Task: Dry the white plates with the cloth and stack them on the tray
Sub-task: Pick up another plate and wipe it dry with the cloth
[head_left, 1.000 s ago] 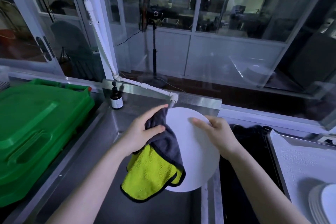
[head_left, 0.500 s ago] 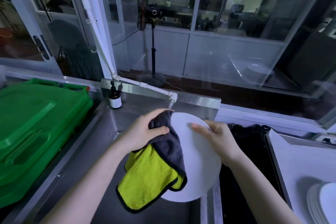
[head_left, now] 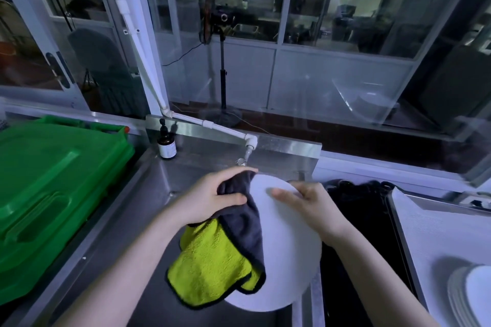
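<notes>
I hold a round white plate (head_left: 285, 255) tilted above the steel sink (head_left: 148, 194). My right hand (head_left: 309, 204) grips its upper right rim, thumb on the face. My left hand (head_left: 212, 198) grips a cloth (head_left: 225, 257), grey on one side and yellow-green on the other, and presses it to the plate's upper left edge. The cloth hangs down over the plate's left part. A stack of white plates (head_left: 470, 297) stands on the tray (head_left: 438, 231) at the lower right.
A green plastic crate (head_left: 50, 183) lies left of the sink. A small brown pump bottle (head_left: 166, 145) stands at the sink's back left, under a white pipe tap (head_left: 248, 145). A dark basin (head_left: 361, 220) lies between sink and tray. Glass windows rise behind.
The plate and both hands have shifted slightly lower and closer. My left hand with the cloth has slid a little along the plate's upper left edge.
</notes>
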The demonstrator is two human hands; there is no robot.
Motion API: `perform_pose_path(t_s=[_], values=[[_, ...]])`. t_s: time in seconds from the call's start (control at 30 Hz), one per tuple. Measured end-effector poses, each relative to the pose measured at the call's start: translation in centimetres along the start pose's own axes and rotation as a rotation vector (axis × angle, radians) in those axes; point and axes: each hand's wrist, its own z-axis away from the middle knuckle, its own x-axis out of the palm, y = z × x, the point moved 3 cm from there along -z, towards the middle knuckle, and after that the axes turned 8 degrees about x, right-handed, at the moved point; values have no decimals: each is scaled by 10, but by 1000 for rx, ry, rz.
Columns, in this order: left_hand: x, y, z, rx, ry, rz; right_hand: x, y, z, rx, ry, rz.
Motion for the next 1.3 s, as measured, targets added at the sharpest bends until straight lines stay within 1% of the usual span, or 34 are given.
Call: perform_pose_path(t_s=[0.03, 0.07, 0.1, 0.13, 0.2, 0.23, 0.27, 0.3, 0.33, 0.4, 0.47, 0.53, 0.57, 0.63, 0.67, 0.7, 0.77, 0.83, 0.87, 0.9, 0.97, 1.0, 1.03, 1.07, 1.1, 1.13, 1.2, 1.23, 1.3], values=[[1, 1, 0, 2, 4, -2, 0, -3, -1, 3, -26, -11], [0, 1, 0, -2, 63, 16, -3, -5, -2, 12, -15, -53], [0, -1, 2, -23, 169, 54, -5, -6, -2, 20, 37, -123], [0, -5, 4, -66, 314, 121, -6, -3, -3, 28, 131, -212], [10, -17, 9, -194, 645, 320, 2, 7, -3, 79, 397, -448], [20, -20, 11, -257, 777, 404, 12, 12, -1, 123, 533, -584], [29, -22, 13, -309, 867, 453, 24, 17, 2, 174, 637, -673], [36, -22, 14, -335, 910, 473, 34, 20, 4, 206, 690, -706], [38, -23, 14, -343, 922, 479, 40, 26, 5, 204, 672, -701], [30, -25, 14, -313, 886, 481, 36, 32, 2, 169, 511, -625], [11, -25, 12, -227, 784, 394, 13, 31, -5, 93, 307, -512], [-3, -16, 7, -91, 570, 239, -10, 18, -14, 13, 123, -379], [-5, -10, 3, -31, 435, 171, -15, 10, -18, -25, 36, -269], [-2, -4, -4, 21, 214, 82, -13, -5, -25, -85, -109, 6], [1, -2, -7, 24, 147, 71, -7, -7, -28, -104, -155, 121], [4, -2, -7, 27, 113, 72, -2, -8, -29, -117, -157, 188], [9, -2, -5, 33, 126, 80, 1, -7, -27, -133, -104, 165], [11, -9, 3, 1, 216, 131, -1, -3, -21, -103, -47, 36], [11, -16, 7, -46, 296, 193, -2, 1, -18, -59, 19, -79], [14, -24, 12, -115, 414, 274, 0, 10, -16, 1, 122, -224], [28, -34, 22, -279, 702, 425, 15, 28, -10, 155, 382, -559], [36, -35, 25, -348, 815, 453, 26, 35, -6, 223, 518, -669], [42, -33, 27, -390, 875, 445, 37, 40, 0, 266, 607, -725], [45, -33, 28, -402, 891, 433, 43, 45, 3, 282, 647, -735], [44, -35, 27, -391, 879, 446, 44, 49, 4, 258, 622, -711], [40, -35, 26, -362, 845, 463, 39, 50, 4, 227, 544, -652], [22, -35, 22, -281, 747, 402, 19, 44, -3, 133, 338, -489], [13, -32, 18, -234, 674, 344, 7, 37, -7, 77, 244, -388], [1, -22, 7, -124, 452, 191, -8, 13, -15, -25, 77, -142]])
